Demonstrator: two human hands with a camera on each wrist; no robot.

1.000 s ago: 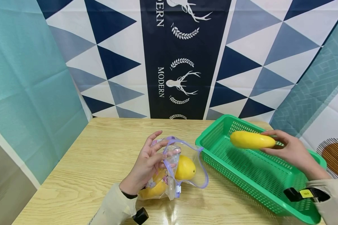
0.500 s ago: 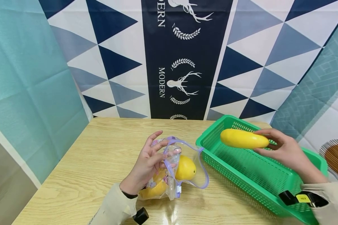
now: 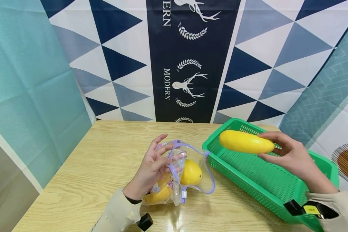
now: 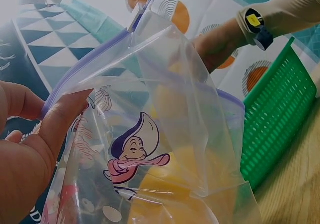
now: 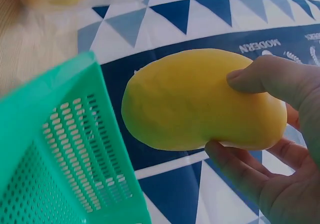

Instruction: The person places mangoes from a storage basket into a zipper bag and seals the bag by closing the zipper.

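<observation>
My right hand point(image 3: 293, 156) grips a long, smooth yellow mango point(image 3: 245, 141) by one end, thumb on one side and fingers on the other. It hangs over the green basket; greenish shading shows on the same mango point(image 5: 200, 101) in the right wrist view. My left hand point(image 3: 150, 167) pinches the purple rim of a clear zip bag point(image 4: 150, 84) printed with cartoon figures. The bag's mouth gapes toward the basket. Inside lie a rounded yellow fruit point(image 3: 191, 173) with a small dark spot and another yellow fruit point(image 3: 159, 195), partly hidden by the printed plastic.
A green perforated basket point(image 3: 249, 193) stands on the right of the wooden table point(image 3: 104, 154), close beside the bag. A white slider point(image 3: 184, 194) sits on the bag's purple rim. Patterned cloth point(image 3: 121, 64) hangs behind the table.
My right hand has carried the mango leftward and slightly up above the basket, closer to the bag. My left hand and the bag have stayed almost still.
</observation>
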